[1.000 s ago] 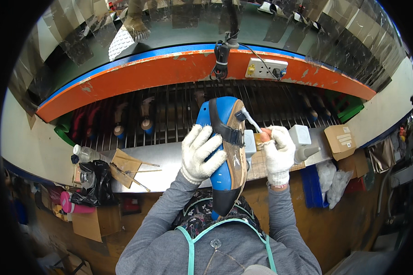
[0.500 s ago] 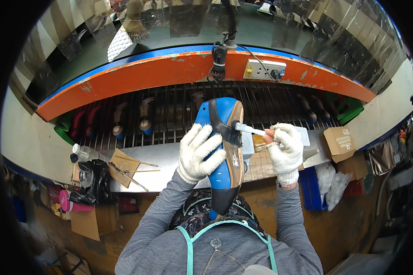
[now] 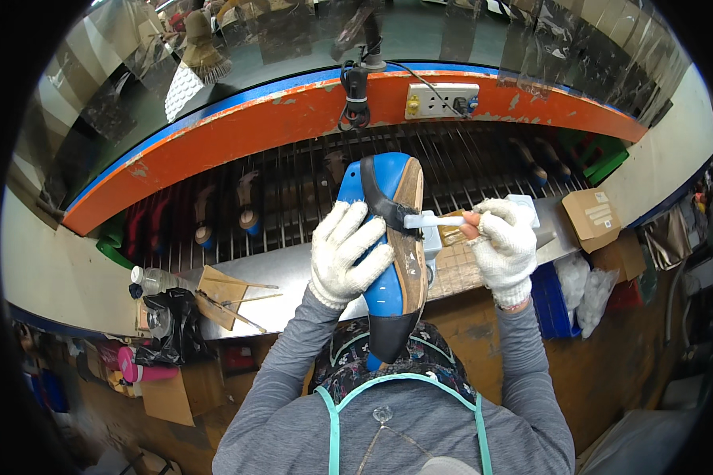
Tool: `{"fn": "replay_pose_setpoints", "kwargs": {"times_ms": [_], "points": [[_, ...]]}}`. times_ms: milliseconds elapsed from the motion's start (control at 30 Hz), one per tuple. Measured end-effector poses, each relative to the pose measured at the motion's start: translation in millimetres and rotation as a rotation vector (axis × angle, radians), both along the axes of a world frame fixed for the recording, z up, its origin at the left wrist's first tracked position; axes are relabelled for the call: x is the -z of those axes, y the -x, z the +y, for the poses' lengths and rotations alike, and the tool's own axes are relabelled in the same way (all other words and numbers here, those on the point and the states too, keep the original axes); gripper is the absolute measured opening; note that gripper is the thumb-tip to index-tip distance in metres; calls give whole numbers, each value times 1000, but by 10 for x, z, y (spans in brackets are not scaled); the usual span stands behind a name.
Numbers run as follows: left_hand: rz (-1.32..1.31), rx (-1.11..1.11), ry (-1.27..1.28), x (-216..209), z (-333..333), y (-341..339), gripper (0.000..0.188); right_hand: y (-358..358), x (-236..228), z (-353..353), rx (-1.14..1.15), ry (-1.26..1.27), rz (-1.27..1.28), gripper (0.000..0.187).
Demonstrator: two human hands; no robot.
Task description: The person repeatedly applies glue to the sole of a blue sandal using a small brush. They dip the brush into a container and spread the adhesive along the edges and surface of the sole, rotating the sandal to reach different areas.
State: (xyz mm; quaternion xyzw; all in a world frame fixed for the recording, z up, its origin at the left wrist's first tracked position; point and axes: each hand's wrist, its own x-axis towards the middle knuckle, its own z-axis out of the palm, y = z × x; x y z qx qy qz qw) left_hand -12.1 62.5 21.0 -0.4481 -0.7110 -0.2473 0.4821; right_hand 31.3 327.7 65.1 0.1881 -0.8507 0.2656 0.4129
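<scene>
A blue shoe last (image 3: pixel 362 301) with a black strap (image 3: pixel 376 194) and a black heel part (image 3: pixel 392 336) stands tilted before me, its brown sole side turned to the right. My left hand (image 3: pixel 347 253), in a white knit glove, grips the last from its left side, fingers laid over the blue surface. My right hand (image 3: pixel 503 249), gloved but with bare fingertips showing, pinches the white handle of a brush (image 3: pixel 444 222). The brush's dark bristles touch the strap's end at the sole edge.
Beyond the metal ledge (image 3: pixel 281 283) runs a rack of rods (image 3: pixel 293 206) carrying several shoes, below an orange beam (image 3: pixel 238 119) with a socket strip (image 3: pixel 442 101). Sticks lie on cardboard (image 3: pixel 222 297) beside a clear bottle (image 3: pixel 158 279) at left. A cardboard box (image 3: pixel 591 219) and blue bin (image 3: pixel 554 305) stand right.
The brush has turned more level and still meets the strap's end. My right hand has shifted slightly right and up; the left keeps its grip. The whole view has shifted a little.
</scene>
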Motion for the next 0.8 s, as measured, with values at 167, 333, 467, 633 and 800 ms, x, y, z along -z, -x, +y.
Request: {"fn": "replay_pose_setpoints", "kwargs": {"times_ms": [167,333,467,633,800], "points": [[-4,25,5,-19,11,53,40,11,-113,48,-26,-134,73,21],[-10,36,-1,-43,9,104,42,-40,-231,64,-64,-128,-52,24],[-14,53,-58,-52,34,135,42,54,-271,91,-102,-59,-128,22],[-15,39,-161,-1,23,156,39,-37,-110,7,-163,68,-232,19],[12,-39,-112,87,-82,192,38,-375,60,-47,-214,354,-534,18]]}}
